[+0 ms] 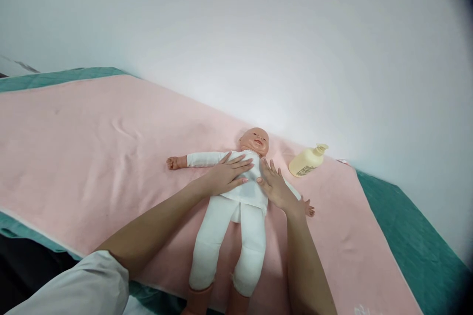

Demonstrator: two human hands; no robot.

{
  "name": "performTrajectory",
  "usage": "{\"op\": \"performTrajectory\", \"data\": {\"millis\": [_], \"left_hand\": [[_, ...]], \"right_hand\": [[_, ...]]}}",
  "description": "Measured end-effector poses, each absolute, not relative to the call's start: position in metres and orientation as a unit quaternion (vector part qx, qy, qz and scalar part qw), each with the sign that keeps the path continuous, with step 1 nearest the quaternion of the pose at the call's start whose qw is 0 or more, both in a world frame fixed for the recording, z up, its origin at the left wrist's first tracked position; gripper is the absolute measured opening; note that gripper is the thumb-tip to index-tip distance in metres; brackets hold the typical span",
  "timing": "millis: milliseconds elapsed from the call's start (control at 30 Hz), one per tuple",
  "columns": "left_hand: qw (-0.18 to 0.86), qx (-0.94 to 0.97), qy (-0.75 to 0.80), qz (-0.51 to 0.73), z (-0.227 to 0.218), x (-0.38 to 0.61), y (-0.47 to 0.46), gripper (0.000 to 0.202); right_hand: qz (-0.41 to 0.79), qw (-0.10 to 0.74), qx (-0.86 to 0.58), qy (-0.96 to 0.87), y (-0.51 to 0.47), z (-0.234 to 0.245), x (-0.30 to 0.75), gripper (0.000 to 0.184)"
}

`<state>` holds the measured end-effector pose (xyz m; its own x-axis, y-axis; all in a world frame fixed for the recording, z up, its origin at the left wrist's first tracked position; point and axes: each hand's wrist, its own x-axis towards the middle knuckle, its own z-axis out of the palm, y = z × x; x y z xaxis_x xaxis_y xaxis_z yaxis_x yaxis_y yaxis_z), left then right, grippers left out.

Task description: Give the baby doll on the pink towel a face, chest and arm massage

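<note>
A baby doll [254, 141] in white clothes lies on its back on a pink towel [92, 147], head toward the wall, arms out to the sides. My left hand [227, 173] rests flat on the doll's chest with fingers stretched out. My right hand [274, 184] lies flat beside it on the doll's other side of the chest, fingers spread. Neither hand holds anything. The doll's legs point toward me, feet at the bottom edge of the view.
A cream pump bottle [307, 161] lies on its side on the towel right of the doll's head. Under the towel is a teal bed cover [414, 241]. A white wall [258, 34] runs along the far side.
</note>
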<state>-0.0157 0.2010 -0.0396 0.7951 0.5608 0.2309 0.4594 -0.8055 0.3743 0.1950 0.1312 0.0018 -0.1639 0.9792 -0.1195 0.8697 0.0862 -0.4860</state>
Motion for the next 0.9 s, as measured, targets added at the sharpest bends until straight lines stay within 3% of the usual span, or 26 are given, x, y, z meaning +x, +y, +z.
{"op": "performTrajectory", "data": {"millis": [500,900], "left_hand": [[0.038,0.857,0.468,0.211,-0.046,-0.016,0.205,0.049],[0.033,0.857,0.47,0.208,-0.047,-0.014,0.204,0.05]], "right_hand": [[0.293,0.001,-0.469,-0.833,0.098,0.014,0.15,0.087],[0.209,0.065,-0.578,-0.786,0.132,-0.011,0.166,0.079]]}}
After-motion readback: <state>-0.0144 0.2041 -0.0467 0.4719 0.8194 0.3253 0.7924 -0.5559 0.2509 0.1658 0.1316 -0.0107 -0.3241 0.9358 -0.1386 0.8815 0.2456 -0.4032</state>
